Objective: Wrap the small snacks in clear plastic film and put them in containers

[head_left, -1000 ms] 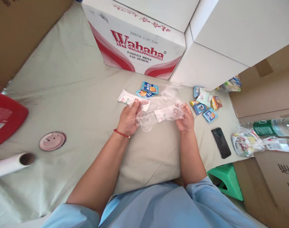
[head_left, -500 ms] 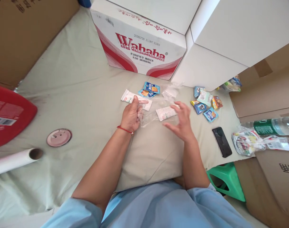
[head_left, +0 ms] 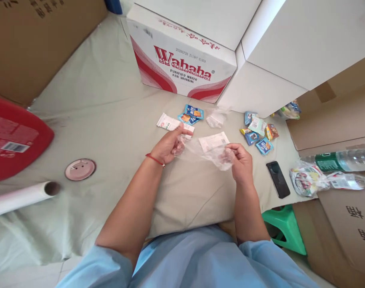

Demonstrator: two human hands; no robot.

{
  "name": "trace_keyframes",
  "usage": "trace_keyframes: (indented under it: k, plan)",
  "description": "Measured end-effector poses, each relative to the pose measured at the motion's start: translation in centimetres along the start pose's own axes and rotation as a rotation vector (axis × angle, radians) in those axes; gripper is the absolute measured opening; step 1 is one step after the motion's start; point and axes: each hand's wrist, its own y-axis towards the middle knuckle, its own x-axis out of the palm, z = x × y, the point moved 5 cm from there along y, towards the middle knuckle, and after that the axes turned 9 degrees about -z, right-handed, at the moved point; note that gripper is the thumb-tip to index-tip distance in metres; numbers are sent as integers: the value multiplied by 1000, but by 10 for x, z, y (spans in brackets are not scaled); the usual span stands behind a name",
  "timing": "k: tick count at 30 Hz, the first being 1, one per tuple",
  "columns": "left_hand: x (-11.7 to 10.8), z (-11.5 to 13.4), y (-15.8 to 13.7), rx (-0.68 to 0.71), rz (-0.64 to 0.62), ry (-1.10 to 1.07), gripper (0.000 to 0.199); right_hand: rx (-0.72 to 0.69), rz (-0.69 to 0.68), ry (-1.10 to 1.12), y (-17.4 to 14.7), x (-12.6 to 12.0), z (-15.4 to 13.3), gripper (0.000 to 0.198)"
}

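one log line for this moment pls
left grip: holds clear plastic | right grip: holds same plastic | near: white packets, blue sachets | right side: black phone | beyond: Wahaha box

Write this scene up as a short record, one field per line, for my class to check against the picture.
Left hand: pinching clear plastic
Right hand: holding clear plastic
White packets: one beside the left hand, one between the hands; whether the plastic encloses it is unclear
Blue packets: two, overlapping, near the Wahaha box
Right side: snack packets, black phone, green-labelled bottle
Left side: red container, round badge, white roll
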Motion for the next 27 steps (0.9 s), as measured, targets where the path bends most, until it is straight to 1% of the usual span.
trace_keyframes:
  k: [2,4,5,6,7,8,9,11,12,14,16,18,20,21,22,23,25,27]
  plan:
    - [5,6,-10,-58,-170,107,60,177,-37,268,-14,-5,-1,27]
    - [10,11,-20,-83,-322,168,68,318,-130,474,-25,-7,0,31]
    - [10,14,-23,-86,-356,180,71,375,-168,547,-29,-8,2,32]
    - [9,15,-24,-88,-355,183,71,420,-186,601,-31,-9,6,33]
    - [6,15,-23,-89,-318,181,67,456,-183,637,-33,-11,11,34]
    - [2,14,-19,-84,-244,179,60,487,-160,658,-34,-14,19,35]
    - [-4,12,-14,-69,-140,181,51,514,-118,663,-35,-16,28,37]
    - [-17,11,-5,4,122,212,33,553,3,631,-38,-20,46,40]
    - [-22,13,-2,67,254,244,25,557,69,596,-40,-22,54,42]
    - [-26,21,-4,242,491,349,12,525,175,506,-45,-23,64,44]
    - [-17,34,-19,452,678,483,3,465,233,417,-48,-20,68,46]
    - [2,45,-43,635,803,617,4,422,259,347,-49,-15,69,45]
    - [29,50,-66,737,813,742,10,400,262,293,-46,-11,69,43]
    - [43,49,-76,769,797,822,13,394,252,272,-45,-9,69,41]
    - [56,45,-82,772,761,932,17,389,238,255,-43,-7,68,40]
    - [69,37,-85,757,681,1057,21,387,222,241,-41,-6,68,38]
    - [84,12,-83,648,477,1325,30,393,197,211,-39,-6,68,36]
    - [82,-21,-79,483,325,1558,41,384,181,158,-38,-8,69,34]
